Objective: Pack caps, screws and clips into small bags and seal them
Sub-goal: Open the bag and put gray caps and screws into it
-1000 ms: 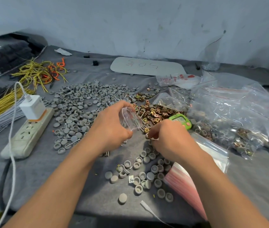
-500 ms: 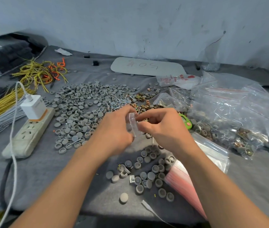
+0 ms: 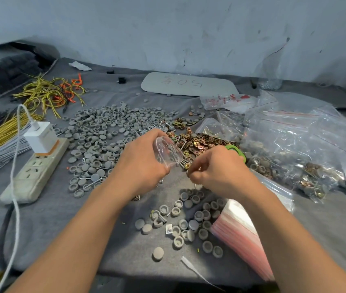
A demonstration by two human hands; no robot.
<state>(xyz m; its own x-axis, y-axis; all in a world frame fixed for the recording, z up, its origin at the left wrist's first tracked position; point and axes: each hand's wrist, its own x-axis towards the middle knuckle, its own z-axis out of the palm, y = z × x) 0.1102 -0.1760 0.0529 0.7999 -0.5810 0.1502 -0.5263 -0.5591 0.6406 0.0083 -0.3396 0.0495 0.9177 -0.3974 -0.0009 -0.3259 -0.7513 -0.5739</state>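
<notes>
A person's left hand (image 3: 142,163) has its grip closed round a small clear bag (image 3: 168,152), holding the mouth open and tilted toward the right hand (image 3: 218,172). The right grip is narrow, its fingertips pinched on small parts (image 3: 194,183) (too small to tell whether screws or clips). They sit just beside the bag's mouth, not yet inside it. Both hands hover above a grey cloth-covered worktop (image 3: 62,229).

Directly behind them lies a heap of brass-coloured clips (image 3: 201,142). A few screws (image 3: 146,132) lie at its left edge, and a broad spread of grey caps (image 3: 104,132) reaches further left. A smaller scatter of caps sits nearer the front, between the forearms. A green gadget (image 3: 238,152) peeks out past the right hand. A stack of empty zip bags (image 3: 241,235) with pink strips lies under the right forearm, and a pile of filled bags (image 3: 294,157) sits at far right. At far left are a power strip (image 3: 34,172) with a white charger (image 3: 41,138), and yellow wires (image 3: 47,94).

The step in hand appears to be filling, as the bag looks empty or nearly so. The next move likely calls for bringing the pinched parts over the opening and dropping them in with the mouth held spread; sealing would come after
</notes>
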